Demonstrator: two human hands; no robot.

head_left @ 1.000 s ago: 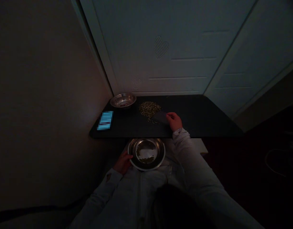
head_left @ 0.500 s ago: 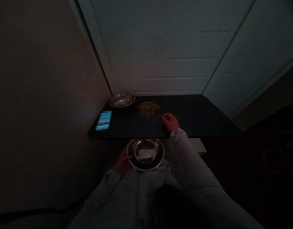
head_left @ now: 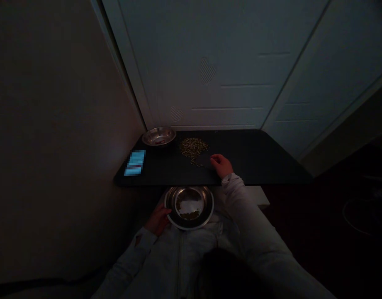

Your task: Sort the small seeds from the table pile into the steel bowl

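Observation:
My left hand (head_left: 159,221) grips the left rim of a steel bowl (head_left: 188,224) in my lap, thumb over the edge. Small greenish grains (head_left: 190,215) lie along the bottom of that bowl. Over the dark table, my right hand (head_left: 222,165) is closed, its fingertips pinched together. Whatever it may hold is too dark to make out. Just left of its fingertips, a pile of small seeds or grains (head_left: 193,147) is spread on the table, with a thin trail running from it towards my hand.
A second steel bowl (head_left: 159,137) stands at the table's back left corner, with a small label inside. A lit phone, its screen (head_left: 135,162) blurred, lies at the left edge. Behind the dark table (head_left: 256,158) rises a white panel with heart patterns; a wall stands left.
My right hand has shifted slightly left and lower, staying pinched. A dark flat sheet seen at its fingers earlier no longer shows clearly. The view has tilted a little; my left hand keeps the bowl.

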